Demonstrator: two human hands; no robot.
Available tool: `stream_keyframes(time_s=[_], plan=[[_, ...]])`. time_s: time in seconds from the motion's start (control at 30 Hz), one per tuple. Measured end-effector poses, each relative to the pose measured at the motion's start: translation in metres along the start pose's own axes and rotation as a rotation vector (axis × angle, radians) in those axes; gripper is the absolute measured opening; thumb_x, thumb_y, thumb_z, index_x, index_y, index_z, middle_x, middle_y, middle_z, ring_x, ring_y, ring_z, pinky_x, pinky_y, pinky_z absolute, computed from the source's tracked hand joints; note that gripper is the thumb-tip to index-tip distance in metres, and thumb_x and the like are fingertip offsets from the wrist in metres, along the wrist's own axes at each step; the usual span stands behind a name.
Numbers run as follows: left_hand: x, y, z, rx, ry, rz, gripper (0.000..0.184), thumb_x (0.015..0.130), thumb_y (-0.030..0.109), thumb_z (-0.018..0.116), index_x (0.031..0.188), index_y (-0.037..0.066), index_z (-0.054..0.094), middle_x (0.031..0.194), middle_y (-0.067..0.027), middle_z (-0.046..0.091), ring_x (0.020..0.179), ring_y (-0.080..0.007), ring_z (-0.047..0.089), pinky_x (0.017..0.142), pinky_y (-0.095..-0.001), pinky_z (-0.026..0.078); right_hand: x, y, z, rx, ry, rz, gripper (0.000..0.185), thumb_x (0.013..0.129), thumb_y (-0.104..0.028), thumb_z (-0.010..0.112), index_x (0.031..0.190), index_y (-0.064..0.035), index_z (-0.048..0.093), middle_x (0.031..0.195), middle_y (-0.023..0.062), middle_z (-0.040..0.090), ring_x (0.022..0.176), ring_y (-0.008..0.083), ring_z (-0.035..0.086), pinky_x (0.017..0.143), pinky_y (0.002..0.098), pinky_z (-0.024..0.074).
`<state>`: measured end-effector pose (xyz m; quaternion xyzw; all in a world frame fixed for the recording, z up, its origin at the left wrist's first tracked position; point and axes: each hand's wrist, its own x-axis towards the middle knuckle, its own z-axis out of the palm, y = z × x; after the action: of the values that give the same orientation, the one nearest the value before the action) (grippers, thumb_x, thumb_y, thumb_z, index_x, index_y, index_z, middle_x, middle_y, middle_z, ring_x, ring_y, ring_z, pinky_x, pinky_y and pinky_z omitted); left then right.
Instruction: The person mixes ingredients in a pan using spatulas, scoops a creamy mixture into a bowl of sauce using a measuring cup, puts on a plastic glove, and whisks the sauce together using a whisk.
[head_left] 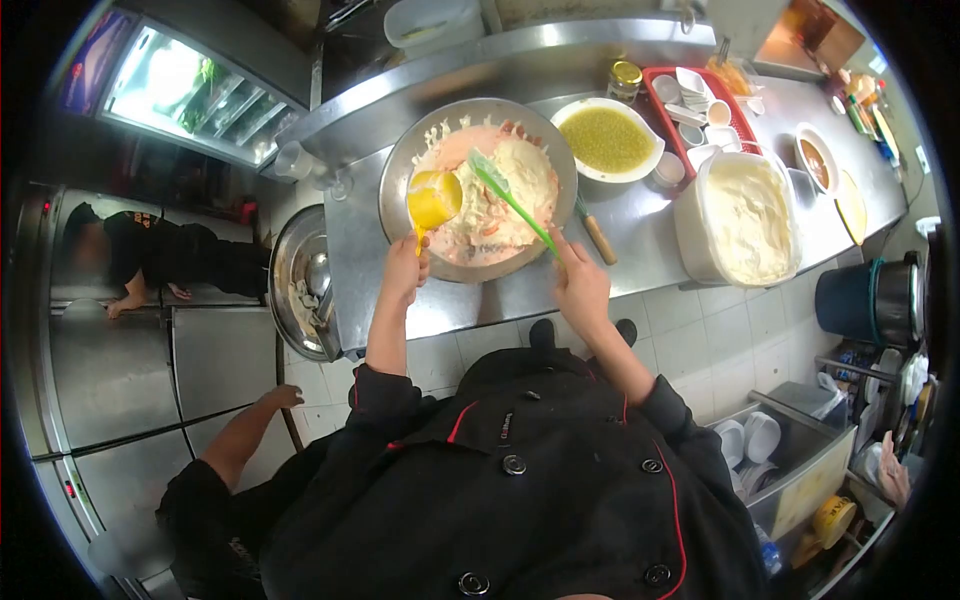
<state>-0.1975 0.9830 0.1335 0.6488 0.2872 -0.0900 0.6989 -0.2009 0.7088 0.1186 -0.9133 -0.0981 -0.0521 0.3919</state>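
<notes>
My left hand (404,268) grips the handle of a yellow measuring cup (436,199), which is held over the left side of a large metal bowl (395,160). Pale residue coats the cup's inside. In my right hand (580,275) is a green spatula (520,208), its blade reaching into the bowl and smeared with cream. A pinkish liquid and a mound of pale yellow creamy mixture (530,175) fill the bowl. Close by on the right lies a wooden-handled utensil (597,238), its far end hidden by the bowl's rim.
Right of the bowl stand a white bowl of green sauce (607,138), a lidded jar (625,80), a red tray of small dishes (700,112) and a white tub of cream (738,220). A metal basin (300,280) is left. Two people are at the left.
</notes>
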Motion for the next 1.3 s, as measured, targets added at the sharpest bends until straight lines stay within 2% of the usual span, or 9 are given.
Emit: stream_keyframes(time_s=[0.23, 0.37, 0.47, 0.57, 0.67, 0.77, 0.97, 1.07, 1.3], plan=[[-0.001, 0.011, 0.004, -0.187, -0.115, -0.278, 0.029, 0.094, 0.035, 0.034, 0.084, 0.012, 0.048, 0.051, 0.0081, 0.023, 0.037, -0.0040, 0.016, 0.034, -0.0204, 0.012, -0.002, 0.002, 0.003, -0.094, 0.026, -0.161, 0.060, 0.069, 0.000, 0.054, 0.122, -0.0269, 0.054, 0.082, 0.0034, 0.054, 0.064, 0.0221, 0.057, 0.053, 0.0347, 0.0464], [0.007, 0.006, -0.001, -0.129, -0.131, -0.311, 0.029, 0.094, 0.035, 0.033, 0.083, 0.012, 0.046, 0.050, 0.0081, 0.023, 0.037, -0.0037, 0.017, 0.035, -0.0211, 0.011, 0.000, -0.015, -0.007, -0.216, 0.033, -0.302, 0.063, 0.066, -0.002, 0.055, 0.121, -0.0308, 0.054, 0.081, 0.0010, 0.053, 0.067, 0.0181, 0.058, 0.052, 0.0312, 0.0469], [0.008, 0.005, -0.002, -0.078, -0.148, -0.300, 0.027, 0.093, 0.034, 0.034, 0.083, 0.011, 0.046, 0.050, 0.0079, 0.024, 0.037, -0.0036, 0.016, 0.035, -0.0219, 0.011, 0.003, -0.017, -0.004, -0.171, 0.068, -0.355, 0.067, 0.063, 0.003, 0.052, 0.121, -0.0301, 0.054, 0.079, 0.0042, 0.054, 0.065, 0.0213, 0.058, 0.050, 0.0327, 0.0463], [0.005, 0.008, -0.003, -0.049, -0.183, -0.271, 0.030, 0.094, 0.035, 0.033, 0.081, 0.012, 0.046, 0.050, 0.0083, 0.024, 0.037, -0.0038, 0.016, 0.035, -0.0218, 0.010, 0.008, -0.006, 0.003, -0.163, 0.098, -0.317, 0.064, 0.065, 0.002, 0.052, 0.121, -0.0280, 0.055, 0.078, 0.0042, 0.054, 0.066, 0.0223, 0.058, 0.051, 0.0335, 0.0463], [-0.001, 0.011, -0.002, -0.035, -0.199, -0.244, 0.031, 0.094, 0.037, 0.031, 0.081, 0.012, 0.046, 0.050, 0.0088, 0.024, 0.037, -0.0037, 0.016, 0.035, -0.0214, 0.010, 0.019, 0.010, 0.004, -0.130, 0.017, -0.188, 0.057, 0.069, -0.003, 0.054, 0.122, -0.0254, 0.054, 0.079, 0.0042, 0.053, 0.064, 0.0216, 0.059, 0.051, 0.0337, 0.0460], [0.002, 0.016, -0.003, -0.050, -0.207, -0.243, 0.032, 0.095, 0.038, 0.031, 0.081, 0.013, 0.046, 0.050, 0.0092, 0.024, 0.038, -0.0034, 0.015, 0.034, -0.0206, 0.011, 0.031, 0.023, 0.001, -0.117, 0.010, -0.110, 0.058, 0.070, 0.002, 0.050, 0.122, -0.0235, 0.054, 0.077, 0.0054, 0.054, 0.066, 0.0255, 0.058, 0.052, 0.0351, 0.0464], [0.018, 0.017, 0.001, -0.207, -0.193, -0.334, 0.031, 0.096, 0.035, 0.029, 0.083, 0.012, 0.046, 0.050, 0.0085, 0.023, 0.038, -0.0036, 0.015, 0.035, -0.0210, 0.011, 0.031, -0.003, -0.010, -0.025, -0.056, -0.261, 0.055, 0.072, 0.001, 0.051, 0.122, -0.0220, 0.053, 0.077, 0.0070, 0.054, 0.060, 0.0276, 0.056, 0.053, 0.0373, 0.0457], [0.024, 0.021, 0.003, -0.241, -0.228, -0.346, 0.030, 0.096, 0.034, 0.028, 0.083, 0.012, 0.045, 0.050, 0.0085, 0.022, 0.038, -0.0036, 0.015, 0.035, -0.0206, 0.011, 0.036, -0.007, -0.004, -0.068, -0.104, -0.268, 0.050, 0.076, -0.006, 0.051, 0.123, -0.0226, 0.052, 0.080, 0.0065, 0.056, 0.057, 0.0271, 0.058, 0.052, 0.0371, 0.0473], [0.027, 0.023, -0.012, -0.320, -0.323, -0.329, 0.029, 0.096, 0.033, 0.028, 0.083, 0.012, 0.044, 0.050, 0.0087, 0.023, 0.036, -0.0032, 0.016, 0.033, -0.0200, 0.011, 0.059, 0.013, 0.007, -0.100, -0.016, -0.196, 0.051, 0.076, -0.006, 0.053, 0.125, -0.0234, 0.051, 0.077, 0.0059, 0.056, 0.059, 0.0260, 0.059, 0.052, 0.0365, 0.0477]])
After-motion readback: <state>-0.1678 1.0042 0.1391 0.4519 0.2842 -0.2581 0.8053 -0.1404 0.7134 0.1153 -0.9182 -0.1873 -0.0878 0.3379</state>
